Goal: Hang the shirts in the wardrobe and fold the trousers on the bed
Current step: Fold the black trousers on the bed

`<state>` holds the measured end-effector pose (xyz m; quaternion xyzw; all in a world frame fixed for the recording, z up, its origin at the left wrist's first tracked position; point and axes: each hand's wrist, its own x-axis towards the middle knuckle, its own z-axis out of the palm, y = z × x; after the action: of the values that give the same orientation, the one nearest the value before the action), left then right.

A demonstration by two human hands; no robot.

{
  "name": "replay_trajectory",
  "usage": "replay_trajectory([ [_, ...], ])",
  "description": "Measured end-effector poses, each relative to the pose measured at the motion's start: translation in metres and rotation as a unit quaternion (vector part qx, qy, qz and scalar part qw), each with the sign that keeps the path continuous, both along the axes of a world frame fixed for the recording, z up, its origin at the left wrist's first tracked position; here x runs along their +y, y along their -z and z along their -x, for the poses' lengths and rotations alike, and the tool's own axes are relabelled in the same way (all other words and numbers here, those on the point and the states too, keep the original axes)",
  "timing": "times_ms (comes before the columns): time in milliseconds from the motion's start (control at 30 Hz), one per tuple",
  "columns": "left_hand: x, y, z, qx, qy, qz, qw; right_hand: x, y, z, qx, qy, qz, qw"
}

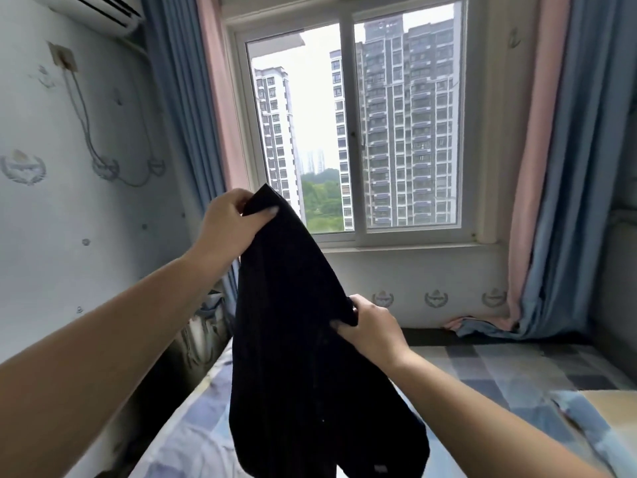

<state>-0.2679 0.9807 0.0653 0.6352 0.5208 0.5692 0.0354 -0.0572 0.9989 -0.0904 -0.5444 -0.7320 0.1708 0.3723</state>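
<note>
A black garment [293, 339] hangs in the air above the bed [499, 370], its lower end dropping out of the bottom of the view. My left hand [231, 225] is raised in front of the window and pinches the garment's top corner between thumb and fingers. Lower and to the right, my right hand [370, 326] grips its right edge. Whether the garment is trousers or a shirt cannot be told. The bed has a blue, grey and white checked cover.
A window [351, 132] with pink and blue curtains [551, 201] faces me. A wall with an air conditioner [93, 12] runs along the left. A dark gap with stored items [203, 326] lies between wall and bed. Folded bedding [593, 419] lies at the right.
</note>
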Motion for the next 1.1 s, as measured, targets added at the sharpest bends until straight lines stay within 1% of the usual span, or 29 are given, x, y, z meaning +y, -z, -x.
replay_trajectory([
  [100, 0.003, -0.002, 0.010, -0.022, -0.005, -0.005, 1.000, 0.008, 0.006, 0.003, -0.043, -0.013, -0.047, 0.998],
  [167, 0.004, -0.006, 0.021, -0.058, -0.002, -0.009, 0.998, 0.013, 0.017, 0.000, -0.106, -0.015, -0.048, 0.993],
  [233, 0.003, -0.012, 0.035, -0.095, -0.002, -0.016, 0.995, 0.018, 0.032, -0.005, -0.148, -0.010, -0.019, 0.989],
  [300, 0.000, -0.018, 0.048, -0.110, -0.011, -0.023, 0.994, 0.026, 0.044, -0.012, -0.172, 0.011, 0.014, 0.985],
  [400, -0.005, -0.023, 0.068, -0.111, -0.042, -0.040, 0.992, 0.042, 0.051, -0.025, -0.215, 0.050, 0.048, 0.974],
  [500, -0.007, -0.022, 0.087, -0.101, -0.080, -0.037, 0.991, 0.055, 0.043, -0.037, -0.254, 0.066, 0.079, 0.962],
  [567, -0.006, -0.017, 0.098, -0.092, -0.107, -0.031, 0.989, 0.065, 0.032, -0.040, -0.243, 0.069, 0.100, 0.962],
  [600, -0.005, -0.015, 0.103, -0.095, -0.116, -0.029, 0.988, 0.070, 0.025, -0.038, -0.204, 0.070, 0.114, 0.970],
  [633, -0.006, -0.013, 0.108, -0.102, -0.126, -0.027, 0.986, 0.075, 0.018, -0.037, -0.132, 0.065, 0.132, 0.980],
  [667, -0.006, -0.012, 0.113, -0.108, -0.135, -0.026, 0.985, 0.079, 0.009, -0.035, -0.020, 0.053, 0.157, 0.986],
  [700, -0.008, -0.011, 0.117, -0.111, -0.143, -0.025, 0.983, 0.081, 0.000, -0.033, 0.109, 0.035, 0.186, 0.976],
  [733, -0.010, -0.010, 0.122, -0.111, -0.151, -0.021, 0.982, 0.083, -0.009, -0.033, 0.231, 0.017, 0.205, 0.951],
  [767, -0.012, -0.009, 0.125, -0.107, -0.156, -0.014, 0.982, 0.084, -0.020, -0.034, 0.324, 0.004, 0.210, 0.923],
  [833, -0.016, -0.009, 0.130, -0.094, -0.159, -0.003, 0.983, 0.085, -0.043, -0.039, 0.443, -0.015, 0.197, 0.874],
  [900, -0.020, -0.009, 0.130, -0.088, -0.146, 0.006, 0.985, 0.086, -0.069, -0.048, 0.519, -0.031, 0.174, 0.836],
  [933, -0.023, -0.009, 0.127, -0.084, -0.131, 0.010, 0.988, 0.087, -0.082, -0.053, 0.540, -0.036, 0.159, 0.826],
  [1033, -0.028, -0.019, 0.109, -0.091, -0.083, 0.024, 0.992, 0.084, -0.134, -0.070, 0.568, -0.031, 0.096, 0.817],
  [1100, -0.030, -0.029, 0.093, -0.125, -0.041, 0.033, 0.991, 0.081, -0.175, -0.082, 0.587, -0.031, 0.046, 0.808],
])
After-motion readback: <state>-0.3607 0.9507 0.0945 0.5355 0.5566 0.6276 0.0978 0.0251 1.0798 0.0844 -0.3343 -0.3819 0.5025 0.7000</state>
